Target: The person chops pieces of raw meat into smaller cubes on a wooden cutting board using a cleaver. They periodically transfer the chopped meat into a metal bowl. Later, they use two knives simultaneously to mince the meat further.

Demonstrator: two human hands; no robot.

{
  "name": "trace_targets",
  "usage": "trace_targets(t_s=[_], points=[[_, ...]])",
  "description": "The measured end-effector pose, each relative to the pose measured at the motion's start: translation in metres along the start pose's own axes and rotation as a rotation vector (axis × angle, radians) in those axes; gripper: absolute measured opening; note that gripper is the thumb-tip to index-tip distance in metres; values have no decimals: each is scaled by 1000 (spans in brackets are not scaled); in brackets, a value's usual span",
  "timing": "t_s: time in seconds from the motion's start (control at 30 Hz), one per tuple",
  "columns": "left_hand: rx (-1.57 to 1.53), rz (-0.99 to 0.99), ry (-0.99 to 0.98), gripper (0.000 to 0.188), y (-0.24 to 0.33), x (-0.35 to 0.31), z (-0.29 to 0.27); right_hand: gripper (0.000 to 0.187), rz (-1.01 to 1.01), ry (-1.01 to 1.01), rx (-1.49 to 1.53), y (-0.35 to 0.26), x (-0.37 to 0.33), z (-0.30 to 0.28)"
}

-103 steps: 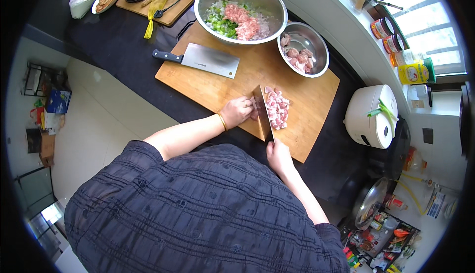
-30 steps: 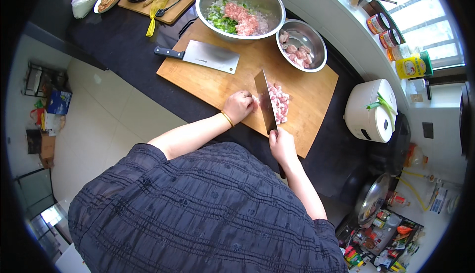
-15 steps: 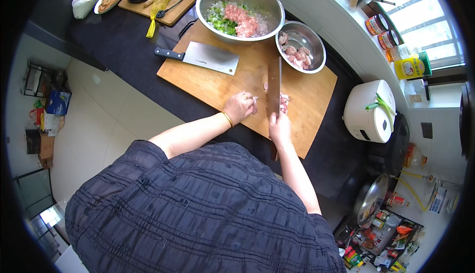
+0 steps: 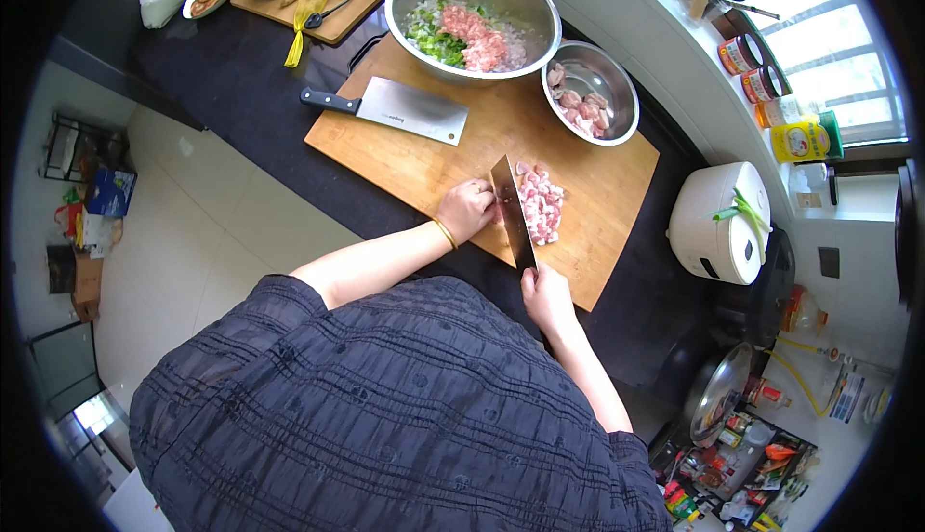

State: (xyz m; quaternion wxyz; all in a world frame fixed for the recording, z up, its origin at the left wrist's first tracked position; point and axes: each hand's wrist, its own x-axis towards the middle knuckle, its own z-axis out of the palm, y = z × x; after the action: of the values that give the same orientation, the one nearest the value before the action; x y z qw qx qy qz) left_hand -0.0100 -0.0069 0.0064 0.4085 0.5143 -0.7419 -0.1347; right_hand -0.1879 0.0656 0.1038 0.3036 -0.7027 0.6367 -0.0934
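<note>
Frame centre: right hand (image 4: 546, 297) grips a knife (image 4: 513, 211); left hand (image 4: 464, 210), fingers curled, pins meat (image 4: 498, 214) beside it, risking a nick should the knife drift left.

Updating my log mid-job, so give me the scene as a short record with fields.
Left hand: curled over the wooden board, left of the knife; its grip is partly hidden
Right hand: closed round the knife's handle
Diced meat: on the board, right of the blade
Cleaver: flat on the board, handle leftward
Large bowl: minced meat, chopped greens
Small bowl: meat pieces
</note>
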Motion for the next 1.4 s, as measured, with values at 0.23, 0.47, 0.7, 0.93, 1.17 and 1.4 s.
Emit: trace_targets(t_s=[0.23, 0.47, 0.7, 0.93, 1.17, 1.4], points=[[9, -50, -51, 14, 1, 2, 1, 20, 7, -4, -7, -3, 23, 14], [22, -7, -55, 11, -4, 5, 4, 21, -128, 112, 5, -8, 59, 24], [17, -16, -17, 11, 0, 3, 3, 16, -20, -11, -5, 11, 11, 14], [-31, 28, -30, 12, 1, 4, 2, 21, -117, 157, -6, -3, 79, 43], [-61, -58, -34, 8, -1, 3, 3, 21, -15, -8, 124, 21, 19, 5], [-151, -137, -20, 8, -5, 3, -15, 20, -30, 63, 76, -11, 18, -15]])
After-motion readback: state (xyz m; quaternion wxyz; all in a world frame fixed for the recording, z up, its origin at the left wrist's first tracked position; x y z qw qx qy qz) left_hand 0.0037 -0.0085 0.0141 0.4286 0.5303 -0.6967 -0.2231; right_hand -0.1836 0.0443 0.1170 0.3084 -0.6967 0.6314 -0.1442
